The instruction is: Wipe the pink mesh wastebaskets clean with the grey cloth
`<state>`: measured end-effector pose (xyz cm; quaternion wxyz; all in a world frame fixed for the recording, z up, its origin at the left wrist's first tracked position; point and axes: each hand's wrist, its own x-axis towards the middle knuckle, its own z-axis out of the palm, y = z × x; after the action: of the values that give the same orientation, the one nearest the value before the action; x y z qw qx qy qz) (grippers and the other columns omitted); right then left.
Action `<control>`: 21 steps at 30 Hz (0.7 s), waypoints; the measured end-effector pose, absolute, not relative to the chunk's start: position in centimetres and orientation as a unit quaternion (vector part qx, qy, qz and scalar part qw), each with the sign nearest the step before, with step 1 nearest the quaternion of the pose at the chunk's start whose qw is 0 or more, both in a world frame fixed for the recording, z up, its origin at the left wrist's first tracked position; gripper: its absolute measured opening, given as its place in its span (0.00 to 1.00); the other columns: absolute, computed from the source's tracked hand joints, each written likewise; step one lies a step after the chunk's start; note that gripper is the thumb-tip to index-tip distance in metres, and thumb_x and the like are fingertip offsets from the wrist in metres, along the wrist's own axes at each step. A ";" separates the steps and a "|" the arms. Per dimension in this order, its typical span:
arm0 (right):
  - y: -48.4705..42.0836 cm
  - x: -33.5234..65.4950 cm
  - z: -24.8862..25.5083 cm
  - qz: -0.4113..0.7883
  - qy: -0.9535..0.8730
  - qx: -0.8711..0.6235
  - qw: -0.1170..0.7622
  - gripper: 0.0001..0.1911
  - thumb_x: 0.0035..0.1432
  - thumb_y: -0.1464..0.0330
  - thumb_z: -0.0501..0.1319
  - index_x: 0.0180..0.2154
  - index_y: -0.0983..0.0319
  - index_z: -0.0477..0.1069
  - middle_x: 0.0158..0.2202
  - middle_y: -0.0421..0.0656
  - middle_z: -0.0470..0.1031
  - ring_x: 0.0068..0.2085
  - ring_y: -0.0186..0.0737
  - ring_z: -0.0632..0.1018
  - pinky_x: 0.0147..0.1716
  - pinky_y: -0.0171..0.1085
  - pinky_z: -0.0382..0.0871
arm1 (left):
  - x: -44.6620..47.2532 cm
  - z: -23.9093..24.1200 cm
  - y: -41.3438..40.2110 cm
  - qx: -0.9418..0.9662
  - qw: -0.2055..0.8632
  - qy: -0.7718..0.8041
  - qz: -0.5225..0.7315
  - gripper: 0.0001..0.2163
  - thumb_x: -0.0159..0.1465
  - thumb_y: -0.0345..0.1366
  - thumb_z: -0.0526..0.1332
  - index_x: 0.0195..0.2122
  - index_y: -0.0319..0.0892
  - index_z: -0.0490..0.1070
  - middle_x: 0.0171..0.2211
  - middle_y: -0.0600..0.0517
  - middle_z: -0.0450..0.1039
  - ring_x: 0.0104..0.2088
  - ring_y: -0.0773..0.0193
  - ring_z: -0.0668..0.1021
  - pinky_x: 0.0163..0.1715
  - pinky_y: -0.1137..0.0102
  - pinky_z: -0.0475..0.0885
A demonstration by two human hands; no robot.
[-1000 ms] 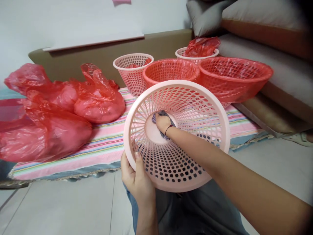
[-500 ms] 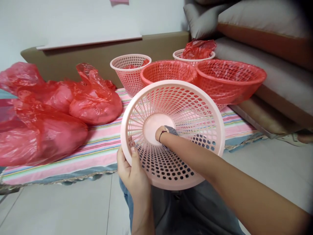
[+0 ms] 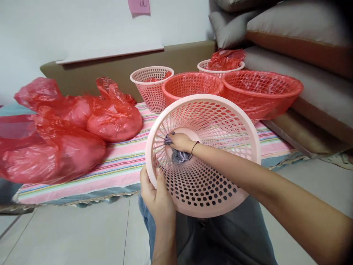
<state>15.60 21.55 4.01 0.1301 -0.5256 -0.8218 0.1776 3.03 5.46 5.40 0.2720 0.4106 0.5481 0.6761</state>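
A pale pink plastic basket (image 3: pixel 204 211) with holed walls rests tilted above my lap, its mouth facing me. My left hand (image 3: pixel 157 195) grips its rim at the lower left, thumb inside and fingers outside. Deep within the basket, my right hand (image 3: pixel 182 142) is closed on a grey cloth (image 3: pixel 180 156) and presses it against the inner wall, left of the round base. Part of the cloth hangs below the hand. A dark band circles the right wrist.
Bulging red plastic bags (image 3: pixel 66 154) lie on the striped cover (image 3: pixel 118 156) at left. Behind the held basket stand another pink basket (image 3: pixel 151 92), two red-lined baskets (image 3: pixel 193 79) and a pink one holding red plastic. Grey cushions (image 3: pixel 298 70) are stacked at right.
My right hand has moved left with the cloth, from the basket's base to its left inner wall. My left hand keeps its hold on the rim. The view has shifted slightly.
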 end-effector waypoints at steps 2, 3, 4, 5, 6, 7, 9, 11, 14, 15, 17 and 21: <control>21.8 16.1 4.0 0.207 -0.805 -0.530 0.169 0.14 0.67 0.66 0.63 0.51 0.65 0.73 0.51 0.49 0.78 0.50 0.45 0.79 0.54 0.50 0.74 | 3.1 5.4 5.3 0.417 0.264 0.555 0.670 0.14 0.65 0.44 0.65 0.50 0.47 0.76 0.46 0.50 0.79 0.49 0.57 0.79 0.53 0.63 0.72; 21.4 16.5 4.1 0.223 -0.794 -0.531 0.195 0.13 0.66 0.69 0.62 0.51 0.67 0.73 0.51 0.51 0.79 0.52 0.46 0.79 0.56 0.49 0.73 | 3.1 5.4 5.3 0.421 0.258 0.555 0.669 0.14 0.65 0.44 0.65 0.50 0.47 0.75 0.47 0.49 0.78 0.50 0.56 0.79 0.54 0.63 0.72; 20.8 17.0 4.4 0.239 -0.783 -0.529 0.222 0.13 0.65 0.72 0.61 0.51 0.68 0.73 0.52 0.52 0.79 0.54 0.47 0.78 0.57 0.48 0.72 | 3.2 5.4 5.4 0.426 0.250 0.551 0.672 0.16 0.65 0.44 0.65 0.52 0.47 0.74 0.50 0.49 0.77 0.52 0.56 0.78 0.54 0.62 0.71; 20.0 17.5 4.9 0.253 -0.772 -0.528 0.248 0.14 0.64 0.73 0.60 0.51 0.68 0.73 0.53 0.53 0.79 0.55 0.47 0.78 0.58 0.47 0.71 | 3.3 5.5 5.5 0.432 0.240 0.544 0.678 0.18 0.64 0.43 0.66 0.55 0.48 0.71 0.53 0.48 0.75 0.54 0.56 0.77 0.55 0.62 0.71; 19.0 18.0 5.5 0.263 -0.763 -0.526 0.268 0.15 0.64 0.73 0.59 0.52 0.68 0.72 0.55 0.52 0.78 0.56 0.45 0.78 0.58 0.45 0.71 | 3.3 5.6 5.7 0.438 0.230 0.536 0.684 0.22 0.64 0.43 0.66 0.58 0.49 0.68 0.57 0.47 0.72 0.57 0.55 0.75 0.57 0.62 0.70; 17.9 18.5 6.3 0.282 -0.750 -0.520 0.294 0.16 0.64 0.72 0.58 0.54 0.66 0.71 0.57 0.51 0.77 0.57 0.44 0.78 0.58 0.44 0.72 | 3.3 5.7 6.0 0.441 0.221 0.528 0.691 0.25 0.63 0.42 0.67 0.61 0.50 0.65 0.60 0.46 0.69 0.59 0.55 0.74 0.57 0.62 0.69; 15.3 19.5 8.4 0.341 -0.713 -0.497 0.359 0.19 0.65 0.70 0.57 0.56 0.63 0.69 0.59 0.47 0.77 0.57 0.42 0.78 0.57 0.45 0.74 | 3.0 5.9 6.8 0.447 0.209 0.527 0.692 0.27 0.63 0.41 0.67 0.63 0.51 0.61 0.63 0.45 0.66 0.61 0.56 0.71 0.59 0.63 0.68; 12.5 20.5 10.7 0.496 -0.577 -0.423 0.491 0.18 0.60 0.67 0.63 0.52 0.60 0.73 0.55 0.44 0.80 0.57 0.46 0.79 0.59 0.49 0.74 | 2.3 6.1 7.9 0.445 0.200 0.542 0.684 0.26 0.64 0.40 0.66 0.62 0.50 0.61 0.64 0.45 0.64 0.62 0.56 0.70 0.60 0.62 0.66; 8.5 21.9 13.6 0.557 -0.429 -0.404 0.585 0.15 0.53 0.62 0.69 0.44 0.56 0.78 0.49 0.40 0.83 0.55 0.50 0.80 0.58 0.51 0.75 | 1.2 6.5 9.4 0.429 0.177 0.569 0.679 0.30 0.62 0.40 0.67 0.64 0.48 0.60 0.67 0.44 0.60 0.60 0.54 0.71 0.60 0.60 0.66; 7.3 22.3 14.1 0.557 -0.389 -0.411 0.608 0.15 0.51 0.61 0.70 0.43 0.54 0.79 0.48 0.39 0.84 0.55 0.51 0.81 0.57 0.52 0.75 | 0.8 6.6 9.9 0.423 0.168 0.577 0.678 0.31 0.60 0.40 0.68 0.63 0.48 0.60 0.67 0.43 0.60 0.59 0.54 0.71 0.59 0.59 0.66; 5.2 23.0 14.3 0.551 -0.315 -0.427 0.644 0.16 0.47 0.58 0.73 0.40 0.53 0.80 0.46 0.39 0.84 0.56 0.54 0.80 0.56 0.53 0.76 | 0.5 6.8 10.4 0.425 0.155 0.582 0.676 0.29 0.60 0.41 0.68 0.62 0.46 0.62 0.65 0.43 0.63 0.60 0.52 0.71 0.60 0.58 0.65; 2.4 24.3 11.4 0.547 -0.157 -0.465 0.678 0.20 0.41 0.55 0.75 0.38 0.53 0.81 0.47 0.42 0.84 0.55 0.58 0.81 0.54 0.55 0.78 | 0.9 6.7 10.0 0.484 0.127 0.568 0.653 0.22 0.65 0.42 0.64 0.59 0.42 0.67 0.64 0.39 0.66 0.66 0.49 0.67 0.66 0.55 0.58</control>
<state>24.27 2.42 11.40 0.6784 -0.4649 -0.1568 0.5468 0.88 9.96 6.66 0.1272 0.4844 0.5678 0.6533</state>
